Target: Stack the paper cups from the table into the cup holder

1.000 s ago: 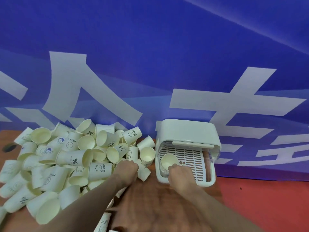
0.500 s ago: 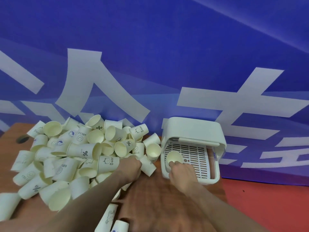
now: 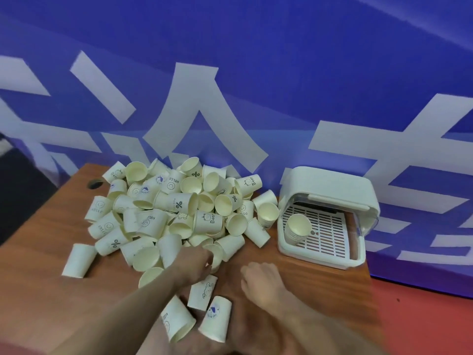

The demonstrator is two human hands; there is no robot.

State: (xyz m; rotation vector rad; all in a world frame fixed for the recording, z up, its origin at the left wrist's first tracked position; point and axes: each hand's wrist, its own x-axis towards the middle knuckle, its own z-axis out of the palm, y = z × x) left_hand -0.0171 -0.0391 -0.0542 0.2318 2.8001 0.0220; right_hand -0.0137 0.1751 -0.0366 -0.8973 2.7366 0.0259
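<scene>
Barely begun: one short stack of cups (image 3: 298, 228) stands in the cup holder (image 3: 330, 180) at desk's back-right corner. Big cup pile (image 3: 179, 211) left, mid-desk. Left hand (image 3: 194, 263) curls on a pile cup; right hand (image 3: 261, 283) loose, holding nothing, near front edge.

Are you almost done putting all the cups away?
Not nearly. One small stack of cups stands in the white cup holder. The left hand grips a cup at the pile's edge; the right hand holds nothing. The big cup pile remains on the table.
</scene>
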